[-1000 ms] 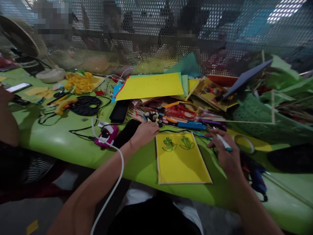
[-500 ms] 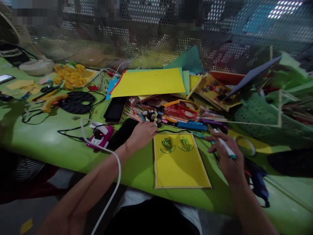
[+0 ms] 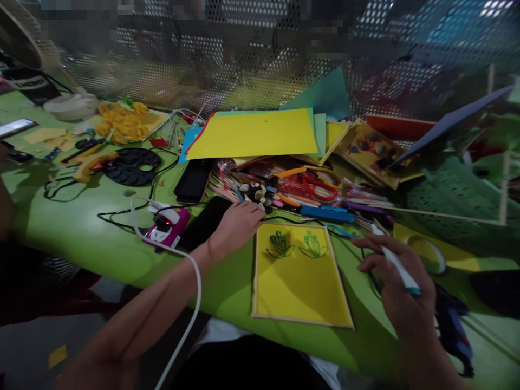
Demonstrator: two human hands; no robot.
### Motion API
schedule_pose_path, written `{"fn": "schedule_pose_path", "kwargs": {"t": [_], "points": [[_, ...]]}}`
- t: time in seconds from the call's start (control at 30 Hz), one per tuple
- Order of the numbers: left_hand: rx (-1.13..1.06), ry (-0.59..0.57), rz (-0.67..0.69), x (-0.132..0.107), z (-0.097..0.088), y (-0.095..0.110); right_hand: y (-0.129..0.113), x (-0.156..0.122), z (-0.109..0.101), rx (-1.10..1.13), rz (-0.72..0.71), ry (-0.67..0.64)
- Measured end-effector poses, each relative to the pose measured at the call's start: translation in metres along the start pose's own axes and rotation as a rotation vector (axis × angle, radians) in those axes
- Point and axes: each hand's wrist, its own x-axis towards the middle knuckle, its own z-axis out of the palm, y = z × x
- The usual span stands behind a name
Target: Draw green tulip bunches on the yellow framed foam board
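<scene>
A yellow card (image 3: 298, 281) with two green flower shapes near its top edge lies on the green table (image 3: 81, 233) in front of me. My left hand (image 3: 238, 225) rests curled at the card's upper left corner, next to a black phone (image 3: 205, 222); whether its fingers hold anything is hidden. My right hand (image 3: 400, 290) sits to the right of the card, closed round a white pen-like tool (image 3: 396, 262) with a teal tip.
Behind the card lies a heap of sticks, red scissors (image 3: 311, 184) and a blue tool (image 3: 325, 213). Yellow paper sheets (image 3: 254, 132) lie further back. A pink glue gun (image 3: 166, 227) with a white cable sits left. A green mesh basket (image 3: 450, 195) stands right.
My right hand with the pen-like tool has drifted right and nearer to me. The left hand stays at the card's corner. The view has shifted slightly.
</scene>
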Motion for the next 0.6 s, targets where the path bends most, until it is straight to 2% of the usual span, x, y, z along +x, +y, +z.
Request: {"fn": "schedule_pose_path", "kwargs": {"t": [0.1, 0.4, 0.6], "points": [[-0.007, 0.006, 0.002, -0.002, -0.003, 0.001, -0.003, -0.003, -0.002, 0.048, 0.051, 0.018], [-0.046, 0.090, 0.072, -0.005, -0.001, -0.004, -0.007, -0.004, -0.003, 0.075, 0.056, 0.002], [-0.099, 0.151, 0.100, -0.002, 0.002, -0.012, -0.009, 0.004, -0.002, 0.073, 0.030, 0.090]]}}
